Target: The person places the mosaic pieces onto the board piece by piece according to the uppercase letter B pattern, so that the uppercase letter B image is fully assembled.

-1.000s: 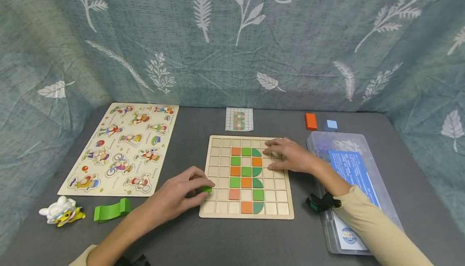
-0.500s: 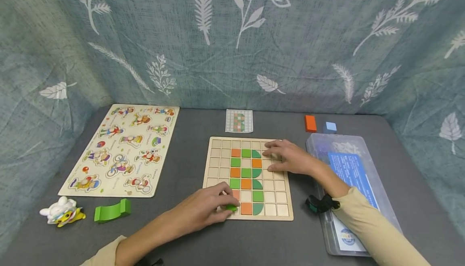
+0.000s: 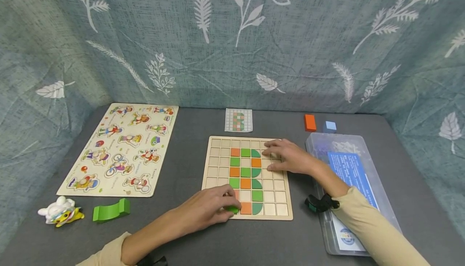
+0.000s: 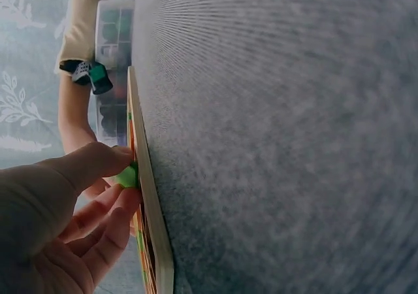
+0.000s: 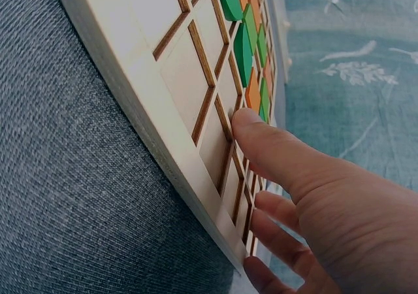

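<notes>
A wooden grid board (image 3: 279, 209) lies in the middle of the table, with orange, light green and dark green tiles set in its squares. My left hand (image 3: 210, 205) pinches a light green tile (image 3: 233, 209) between thumb and fingers at the board's near row, just left of an orange tile (image 3: 246, 208). In the left wrist view, the green tile (image 4: 128, 175) shows between the thumb and fingertips, close over the board. My right hand (image 3: 288, 157) rests on the board's far right part, fingers spread and holding nothing; the right wrist view shows its thumb (image 5: 251, 121) on the grid.
A pattern card (image 3: 238, 120) lies behind the board. A clear plastic case (image 3: 354, 141) stands at the right, near a red block (image 3: 310, 123) and a blue cube (image 3: 329, 127). To the left are a picture puzzle (image 3: 120, 149), a green arched block (image 3: 111, 210) and a toy figure (image 3: 61, 212).
My left hand has moved right from the board's left edge to its near row, carrying the green tile, and in the last half second has barely shifted. My right hand stays in place.
</notes>
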{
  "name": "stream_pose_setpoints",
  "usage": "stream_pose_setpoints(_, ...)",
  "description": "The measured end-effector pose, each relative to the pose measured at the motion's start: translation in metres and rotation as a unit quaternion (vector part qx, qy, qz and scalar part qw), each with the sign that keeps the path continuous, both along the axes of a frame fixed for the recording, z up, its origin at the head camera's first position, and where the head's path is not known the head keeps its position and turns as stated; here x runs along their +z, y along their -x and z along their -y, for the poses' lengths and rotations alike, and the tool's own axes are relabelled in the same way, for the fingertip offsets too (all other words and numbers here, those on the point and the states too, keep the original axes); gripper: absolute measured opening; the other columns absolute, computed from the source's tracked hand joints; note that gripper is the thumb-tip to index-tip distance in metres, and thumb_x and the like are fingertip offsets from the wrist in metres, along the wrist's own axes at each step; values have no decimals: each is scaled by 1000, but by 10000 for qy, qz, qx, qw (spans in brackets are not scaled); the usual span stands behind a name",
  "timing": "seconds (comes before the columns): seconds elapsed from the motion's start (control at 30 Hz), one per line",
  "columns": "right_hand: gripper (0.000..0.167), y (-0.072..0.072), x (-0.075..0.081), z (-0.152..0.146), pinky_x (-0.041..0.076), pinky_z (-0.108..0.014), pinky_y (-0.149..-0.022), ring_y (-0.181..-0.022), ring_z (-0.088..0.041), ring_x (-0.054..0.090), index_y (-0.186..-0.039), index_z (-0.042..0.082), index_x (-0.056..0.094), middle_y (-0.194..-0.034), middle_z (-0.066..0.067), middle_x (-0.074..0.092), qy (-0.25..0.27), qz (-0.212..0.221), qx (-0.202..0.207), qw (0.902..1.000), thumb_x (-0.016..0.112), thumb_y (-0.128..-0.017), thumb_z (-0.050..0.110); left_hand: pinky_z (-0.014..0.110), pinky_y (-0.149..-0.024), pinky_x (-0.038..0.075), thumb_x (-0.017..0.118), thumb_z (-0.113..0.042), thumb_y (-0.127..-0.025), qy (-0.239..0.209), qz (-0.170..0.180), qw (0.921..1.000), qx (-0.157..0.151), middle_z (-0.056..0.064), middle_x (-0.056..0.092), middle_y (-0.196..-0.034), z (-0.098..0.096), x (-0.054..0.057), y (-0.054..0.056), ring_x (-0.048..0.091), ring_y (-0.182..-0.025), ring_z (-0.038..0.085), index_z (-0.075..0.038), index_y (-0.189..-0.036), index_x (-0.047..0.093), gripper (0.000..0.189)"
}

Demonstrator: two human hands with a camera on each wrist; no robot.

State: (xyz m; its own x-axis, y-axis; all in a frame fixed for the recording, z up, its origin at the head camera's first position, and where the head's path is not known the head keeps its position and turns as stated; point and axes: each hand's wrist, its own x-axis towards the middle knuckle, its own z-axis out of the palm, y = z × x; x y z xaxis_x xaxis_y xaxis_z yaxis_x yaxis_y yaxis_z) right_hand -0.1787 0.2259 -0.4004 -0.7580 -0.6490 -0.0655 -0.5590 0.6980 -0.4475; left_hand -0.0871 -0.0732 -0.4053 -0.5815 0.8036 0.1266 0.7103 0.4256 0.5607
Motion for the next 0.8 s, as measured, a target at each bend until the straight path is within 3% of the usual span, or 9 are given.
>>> stream_pose_setpoints(0.23, 46, -1, 0, 0, 36, -58, -105, -130, -40, 46, -126, 5, 64, -142, -20, 50, 35, 10, 26, 10000, 72, -87, 29, 15, -71, 47, 70, -17, -89, 78, 165, 9998, 49, -8, 61, -100, 1, -1, -1, 54, -80, 0, -19, -104, 75, 16)
stream_pose_setpoints(0.43, 46, 0, -1, 1, 37, -58, -105, -131, -41, 46, -126, 5, 64, -142, -21, 50, 80, 24, 69, 9999, 72, -87, 28, 19, -73, 49, 68, -15, -91, 176, -741, 9969, -171, -1, 58, -106, 1, -3, -6, 54, -86, 5, -18, -102, 76, 14)
stream_pose_setpoints(0.5, 46, 0, -1, 1, 36, -58, -105, -130, -41, 46, -126, 5, 64, -142, -21, 50, 87, 14, 71, 9999, 72, -87, 28, 21, -73, 49, 67, -16, -92, 191, -892, 9957, -184, 0, 58, -107, 2, -3, -7, 54, -88, 7, -18, -99, 76, 12)
stream_pose_setpoints(0.67, 45, 2, -1, 2, 35, -59, -105, -130, -41, 45, -126, 5, 64, -142, -21, 50, 90, 23, 68, 9999, 72, -87, 28, 21, -72, 49, 68, -23, -91, 185, -845, 9960, 220, -1, 59, -108, 7, 3, -1, 54, -93, 8, -19, -103, 75, 15)
stream_pose_setpoints(0.8, 46, 3, -1, 4, 35, -58, -106, -132, -41, 45, -126, 5, 64, -143, -21, 49, 84, 86, 107, 9999, 71, -87, 28, 32, -84, 52, 66, -33, -92, 277, -1017, 9916, 745, 0, 61, -116, 13, 15, 16, 55, -106, 14, -19, -114, 72, 27)
